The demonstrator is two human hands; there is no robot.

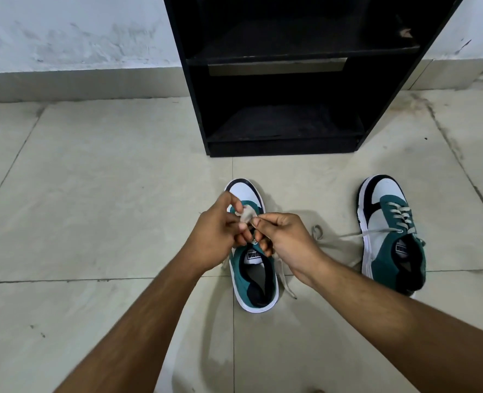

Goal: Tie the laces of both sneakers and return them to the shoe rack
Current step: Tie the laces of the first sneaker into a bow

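Two teal, white and black sneakers stand on the tiled floor, toes pointing to the rack. Over the left sneaker (255, 282) my left hand (216, 236) and my right hand (288, 239) meet, both pinching its grey lace (247, 215) above the eyelets. Loose lace ends trail down either side of that shoe. The right sneaker (391, 236) sits apart at the right, its lace (348, 236) untied and lying stretched out to the left on the floor. The black shoe rack (280, 143) stands just beyond the shoes, with its shelves bare.
Pale floor tiles (107, 208) spread all around. A white scuffed wall with a grey skirting (78, 83) runs behind the rack. The rack's lower shelf (282, 129) opens toward me at floor level.
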